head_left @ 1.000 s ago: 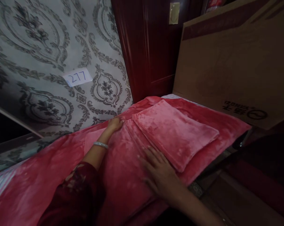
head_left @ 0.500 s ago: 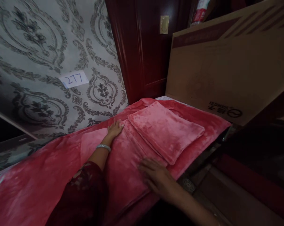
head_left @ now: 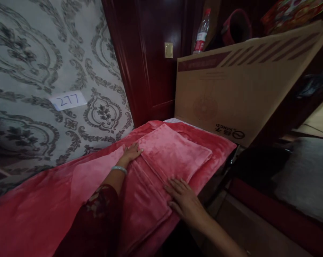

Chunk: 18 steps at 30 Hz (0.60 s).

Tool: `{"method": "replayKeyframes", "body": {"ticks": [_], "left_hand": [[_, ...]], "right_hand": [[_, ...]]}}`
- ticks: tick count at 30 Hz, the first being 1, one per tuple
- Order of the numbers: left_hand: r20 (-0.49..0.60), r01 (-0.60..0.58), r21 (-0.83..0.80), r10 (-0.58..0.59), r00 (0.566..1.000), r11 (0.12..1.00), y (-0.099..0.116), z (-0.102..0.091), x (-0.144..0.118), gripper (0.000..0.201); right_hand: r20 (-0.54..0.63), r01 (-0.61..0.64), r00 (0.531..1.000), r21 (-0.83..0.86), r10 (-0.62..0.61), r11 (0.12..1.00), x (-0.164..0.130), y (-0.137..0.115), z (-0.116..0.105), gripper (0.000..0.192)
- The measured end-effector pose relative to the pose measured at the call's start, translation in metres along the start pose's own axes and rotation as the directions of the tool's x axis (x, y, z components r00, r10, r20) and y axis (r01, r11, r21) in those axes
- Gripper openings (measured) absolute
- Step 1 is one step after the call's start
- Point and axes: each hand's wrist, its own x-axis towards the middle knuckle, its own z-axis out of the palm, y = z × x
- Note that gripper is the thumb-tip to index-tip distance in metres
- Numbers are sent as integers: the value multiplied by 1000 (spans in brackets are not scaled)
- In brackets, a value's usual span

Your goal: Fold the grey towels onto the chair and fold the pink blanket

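Observation:
A pink plush blanket (head_left: 176, 150) lies folded into layers, with a squarish folded section on top toward the far end. My left hand (head_left: 132, 151) rests flat at the upper left corner of that section, fingers stretched out. At its near edge, my right hand (head_left: 184, 200) lies palm down with its fingers somewhat spread. Both hands press on the fabric without gripping it. Between them, a lower layer (head_left: 145, 192) runs toward me in soft creases. Deeper pink plush fabric (head_left: 35, 207) spreads beneath and to the left.
A large cardboard box (head_left: 204, 92) stands behind the far end, with a plastic bottle (head_left: 201, 35) above its left edge. Patterned wallpaper (head_left: 56, 71) with a paper label (head_left: 67, 100) borders the left side. A grey fluffy item (head_left: 307, 178) lies at right.
My right hand has come onto the near edge of the folded section, and its fingers are less blurred. The left hand stays by the upper left corner. The view has shifted right.

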Motion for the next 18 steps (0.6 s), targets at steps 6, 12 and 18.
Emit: {"method": "replayKeyframes", "body": {"ticks": [6, 12, 18], "left_hand": [[-44, -59, 37, 60, 997, 998, 16, -22, -23, 61], [-6, -436, -6, 436, 900, 900, 52, -8, -92, 69], [28, -541, -75, 544, 838, 838, 70, 41, -135, 70]], "right_hand": [[-362, -168, 916, 48, 174, 985, 51, 86, -65, 46], [-310, -639, 663, 239, 681, 731, 90, 164, -96, 56], [-221, -658, 521, 512, 825, 553, 78, 188, -97, 45]]}}
